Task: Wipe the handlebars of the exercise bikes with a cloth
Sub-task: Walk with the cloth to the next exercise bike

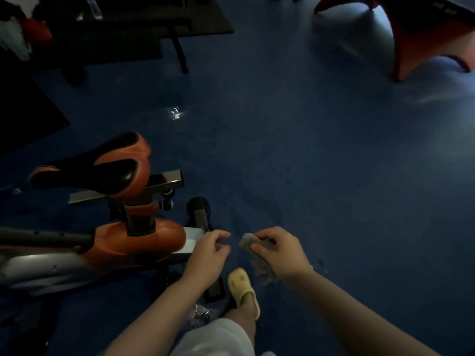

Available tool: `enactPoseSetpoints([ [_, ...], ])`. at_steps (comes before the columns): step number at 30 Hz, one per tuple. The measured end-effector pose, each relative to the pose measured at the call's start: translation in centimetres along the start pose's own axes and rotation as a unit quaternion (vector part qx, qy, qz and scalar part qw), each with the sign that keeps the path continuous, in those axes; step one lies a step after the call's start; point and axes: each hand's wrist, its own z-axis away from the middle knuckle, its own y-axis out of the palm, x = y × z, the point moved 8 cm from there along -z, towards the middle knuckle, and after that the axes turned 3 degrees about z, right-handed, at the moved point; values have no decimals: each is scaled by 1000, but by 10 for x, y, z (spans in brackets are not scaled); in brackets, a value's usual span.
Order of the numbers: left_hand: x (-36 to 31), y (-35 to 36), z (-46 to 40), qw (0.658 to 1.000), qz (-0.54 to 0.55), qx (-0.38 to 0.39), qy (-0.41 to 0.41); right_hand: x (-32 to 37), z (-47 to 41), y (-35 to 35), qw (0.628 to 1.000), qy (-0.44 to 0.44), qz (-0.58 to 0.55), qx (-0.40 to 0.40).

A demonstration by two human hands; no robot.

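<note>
1. Here the right hand (280, 253) is grasping a grey cloth (259, 260), fingers curled over its top while the rest is hanging below the palm.
2. The left hand (208, 255) is holding nothing; its fingers are loosely bent, thumb and forefinger nearly pinching, and it is hovering just beside the right hand without touching the cloth.
3. The cloth is sitting between the two hands and slightly right of centre, above a yellow slipper (243, 286) on the person's foot.
4. An orange and black exercise bike (128, 240) is standing at the left edge of the blue floor (321, 163), its saddle (102, 165) pointing toward the left; its handlebars are not appearing in view.
5. The left hand is hanging in front of the bike's rear base bar (203, 227); whether it is touching is unclear.
6. No readable writing is showing on the bike; the scene is dim.
</note>
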Motion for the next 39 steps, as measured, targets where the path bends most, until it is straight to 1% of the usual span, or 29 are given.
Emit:
enactPoseSetpoints([
  [4, -12, 18, -55, 1000, 24, -8, -14, 9, -63, -25, 998, -39, 47, 19],
  [7, -25, 15, -92, 999, 36, -23, -30, 14, -107, -40, 994, -46, 87, 53],
  [9, -40, 7, -125, 998, 44, -39, -22, 25, -140, -52, 992, -58, 97, 57],
  [11, -47, 1, -153, 997, 45, -54, -30, 30, -170, -61, 990, -75, 104, 53],
  [13, -51, 3, -162, 996, 52, -55, -54, 33, -185, -62, 989, -83, 103, 71],
  [15, -56, 3, -174, 995, 58, -61, -55, 34, -201, -61, 988, -87, 95, 90],
  [18, -70, -9, -208, 992, 70, -85, -55, 49, -253, -69, 986, -94, 88, 101],
  [21, -64, -23, -234, 984, 91, -126, -87, 61, -304, -73, 984, -106, 77, 121],
  [25, -68, -41, -279, 961, 141, -207, -114, 84, -379, -81, 968, -150, 108, 169],
  [30, -113, -64, -337, 928, 210, -288, -106, 136, -473, -90, 940, -214, 156, 214],
  [32, -117, -77, -346, 906, 239, -330, -113, 162, -498, -79, 925, -247, 164, 236],
  [35, -99, -88, -337, 873, 271, -372, -160, 186, -513, -50, 899, -281, 181, 283],
  [39, -67, -119, -317, 821, 274, -453, -214, 224, -521, 2, 857, -334, 190, 344],
])
